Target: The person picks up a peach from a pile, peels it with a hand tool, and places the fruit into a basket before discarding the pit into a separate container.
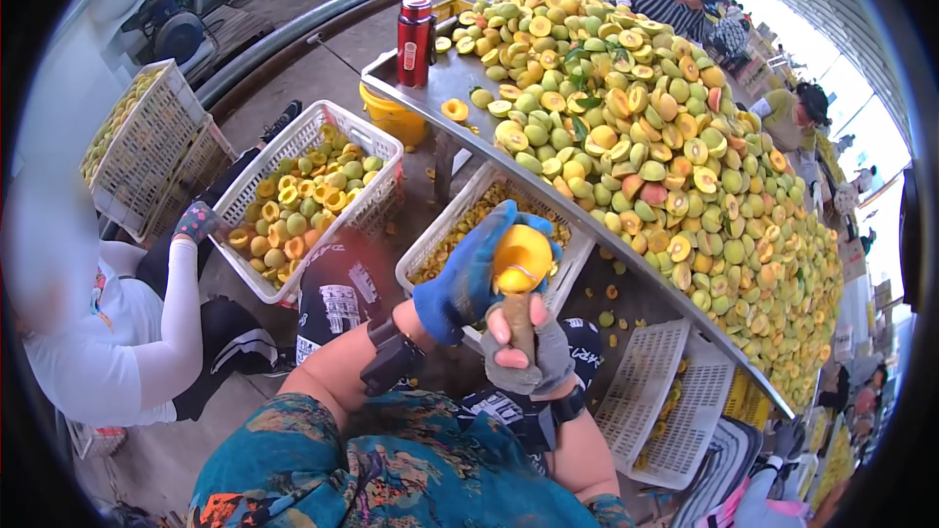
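Observation:
My left hand (pixel 468 274), in a blue glove, grips a yellow halved fruit (pixel 523 256) with its cut side facing me. Wrapped round the brown handle of a tool (pixel 519 323) is my right hand (pixel 533 357), in a grey glove with bare fingertips. The tool's thin metal end touches the fruit's cut face. Below both hands stands a white crate (pixel 423 252) holding small yellow-brown pieces. A large heap of halved green and yellow fruit (pixel 626 127) lies on the metal table (pixel 587 220) ahead and to the right.
A white crate of fruit halves (pixel 256 279) stands at the left, beside a seated co-worker (pixel 147 323). A red flask (pixel 415 44) is on the table corner above a yellow bucket (pixel 391 119). White crates (pixel 641 381) lie at lower right. More people work beyond the heap.

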Available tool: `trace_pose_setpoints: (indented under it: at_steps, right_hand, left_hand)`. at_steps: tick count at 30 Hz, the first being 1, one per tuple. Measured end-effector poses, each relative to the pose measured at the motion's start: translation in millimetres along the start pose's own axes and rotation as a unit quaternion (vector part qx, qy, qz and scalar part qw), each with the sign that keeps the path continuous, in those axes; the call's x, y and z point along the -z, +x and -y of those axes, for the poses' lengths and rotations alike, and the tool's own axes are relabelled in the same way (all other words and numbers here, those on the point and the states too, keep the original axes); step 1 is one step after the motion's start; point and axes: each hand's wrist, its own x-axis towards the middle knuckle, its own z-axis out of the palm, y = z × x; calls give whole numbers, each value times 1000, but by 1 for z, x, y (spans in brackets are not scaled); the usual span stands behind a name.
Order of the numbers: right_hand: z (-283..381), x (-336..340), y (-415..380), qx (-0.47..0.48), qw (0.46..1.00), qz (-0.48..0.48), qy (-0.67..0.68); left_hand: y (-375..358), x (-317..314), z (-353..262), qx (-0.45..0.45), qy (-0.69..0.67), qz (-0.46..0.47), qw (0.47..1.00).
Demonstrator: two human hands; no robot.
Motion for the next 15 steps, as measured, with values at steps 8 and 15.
trace_pose_setpoints:
  at_steps: [8, 15]
  right_hand:
    - [21, 46, -10, 182, 977, -112, -3]
    - [35, 73, 13, 203, 956, -199, 65]
  left_hand:
    - [-11, 43, -94, -154, 902, -265, 302]
    - [44, 130, -195, 22, 925, -322, 199]
